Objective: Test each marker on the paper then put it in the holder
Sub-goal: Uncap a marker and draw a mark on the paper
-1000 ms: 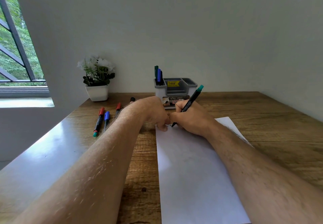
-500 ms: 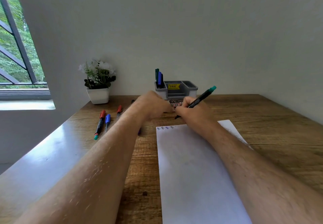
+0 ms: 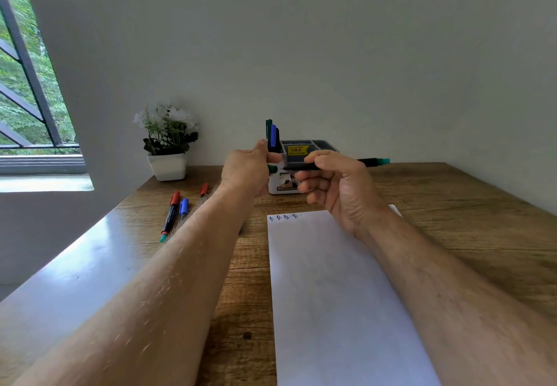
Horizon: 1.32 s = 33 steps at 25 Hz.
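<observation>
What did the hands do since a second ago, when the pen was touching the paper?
Both hands lifted off the paper toward the holder. The right hand turned the green marker level, and the left hand brings its green cap up to the tip. The markers on the desk and the flowerpot stayed put.

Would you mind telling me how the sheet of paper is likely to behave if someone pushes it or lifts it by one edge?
The paper is a single thin sheet lying flat, so it would probably droop if lifted. Nothing rests on it, and the wooden desk looks smooth, so a push would likely slide it easily.
</observation>
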### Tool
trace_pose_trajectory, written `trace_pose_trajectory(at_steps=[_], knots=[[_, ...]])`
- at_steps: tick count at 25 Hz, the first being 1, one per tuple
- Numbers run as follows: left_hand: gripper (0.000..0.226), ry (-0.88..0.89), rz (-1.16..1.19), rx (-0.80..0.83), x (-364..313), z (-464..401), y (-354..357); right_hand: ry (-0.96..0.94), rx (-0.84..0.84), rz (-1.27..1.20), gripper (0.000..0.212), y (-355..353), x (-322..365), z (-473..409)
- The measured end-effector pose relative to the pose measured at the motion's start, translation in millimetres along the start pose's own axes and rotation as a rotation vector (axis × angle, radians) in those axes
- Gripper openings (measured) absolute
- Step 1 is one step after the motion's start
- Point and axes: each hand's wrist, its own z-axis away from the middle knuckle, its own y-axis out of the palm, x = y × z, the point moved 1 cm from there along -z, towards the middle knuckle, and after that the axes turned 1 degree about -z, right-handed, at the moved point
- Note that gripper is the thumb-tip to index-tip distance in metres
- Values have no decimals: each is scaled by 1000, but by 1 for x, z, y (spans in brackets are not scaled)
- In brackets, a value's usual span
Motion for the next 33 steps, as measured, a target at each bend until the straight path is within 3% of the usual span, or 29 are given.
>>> trace_pose_trajectory(at_steps=[11, 14, 18, 22, 24, 26, 30, 33], knots=[[43, 66, 2, 72, 3, 0, 6, 11, -34, 50, 9, 3, -3, -2], [31, 70, 166, 123, -2, 1, 10, -28, -103, 55, 5, 2, -1, -2], [33, -39, 453, 119, -5, -1, 10, -55, -166, 56, 11, 0, 2, -2], [26, -68, 565, 153, 1, -6, 5, -30, -104, -10, 21, -1, 1, -4], [19, -82, 598, 144, 5, -9, 2, -45, -138, 3, 14, -2, 2, -5], [20, -75, 661, 113, 7, -13, -1, -94, -191, 126, 8, -3, 1, -5], [13, -9, 667, 19, 15, -22, -6, -295, -247, 777, 15, -2, -7, -2], [8, -25, 598, 22, 21, -24, -4, -306, -248, 861, 17, 1, -9, -2]])
